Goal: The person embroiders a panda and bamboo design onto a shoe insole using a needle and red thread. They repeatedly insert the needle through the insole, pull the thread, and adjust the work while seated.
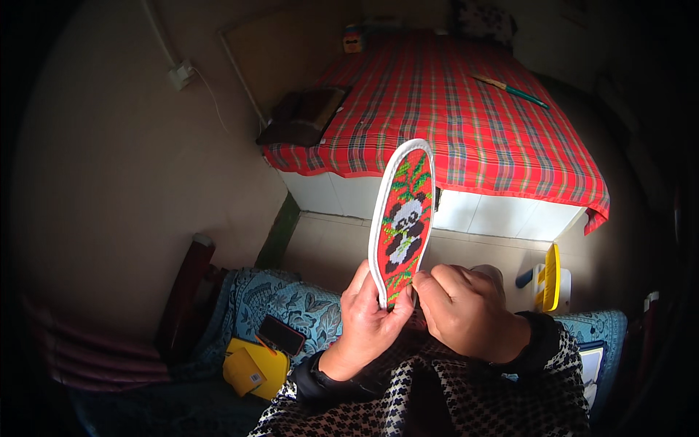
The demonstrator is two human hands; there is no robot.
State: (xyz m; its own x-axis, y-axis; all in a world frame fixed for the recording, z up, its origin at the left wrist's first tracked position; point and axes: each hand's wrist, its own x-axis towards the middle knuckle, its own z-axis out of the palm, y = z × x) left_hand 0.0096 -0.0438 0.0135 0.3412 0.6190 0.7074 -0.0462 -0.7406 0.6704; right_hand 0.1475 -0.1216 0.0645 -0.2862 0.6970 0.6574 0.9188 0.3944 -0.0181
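An embroidered insole (pixel 405 218) with a white border stands upright before me, toe end up. A panda among green leaves is stitched on its red ground. My left hand (pixel 364 313) grips the insole's lower end, thumb across the front. Close against its lower right edge is my right hand (pixel 470 309), fingers curled into a pinch. What the pinch holds is hidden; a needle or thread cannot be made out.
Ahead lies a platform with a red plaid cover (pixel 444 95), bearing a dark folded item (pixel 306 116) and a green-handled stick (pixel 520 93). On the blue patterned seat are a phone (pixel 281 335) and yellow packets (pixel 255 368). A yellow-and-white object (pixel 551 280) stands right.
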